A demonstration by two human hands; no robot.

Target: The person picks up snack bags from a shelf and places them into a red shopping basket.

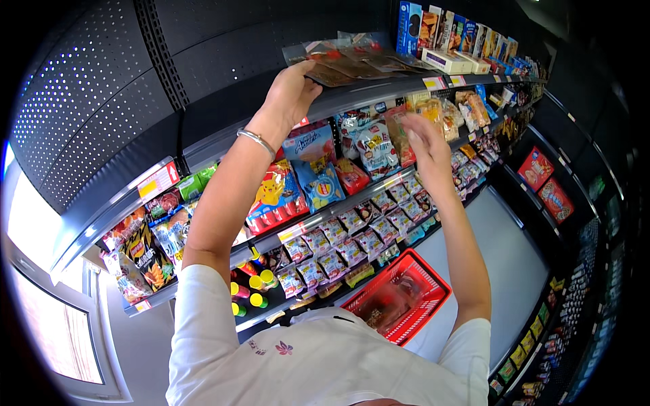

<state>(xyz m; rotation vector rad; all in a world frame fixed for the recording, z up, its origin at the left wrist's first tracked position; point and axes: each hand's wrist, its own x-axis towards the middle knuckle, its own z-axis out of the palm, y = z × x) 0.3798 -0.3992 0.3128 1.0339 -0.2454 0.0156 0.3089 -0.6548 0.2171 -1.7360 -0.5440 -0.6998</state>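
Observation:
My left hand (pixel 290 96), with a silver bangle on the wrist, is at the left end of a spread of flat clear packets of brown food (pixel 350 61) on the top shelf. Its fingertips overlap the nearest packet's edge; whether they touch it I cannot tell. Nothing shows gripped between its parted fingers. My right hand (pixel 429 144) hovers in front of the shelf below, fingers loosely apart and holding nothing. Behind its fingertips is a brownish snack bag (pixel 400 134). Below, a red plastic shopping basket (pixel 424 271) contains similar brown packets (pixel 393 304).
Cookie boxes (pixel 442 33) and white cartons (pixel 449 61) stand right of the packets. Lower shelves carry snack bags (pixel 320 185), small pouches (pixel 350 248) and yellow-lidded tubs (pixel 261 279). Price-tag rails (pixel 355 91) edge the shelves. Another stocked shelf (pixel 548 325) lines the right side.

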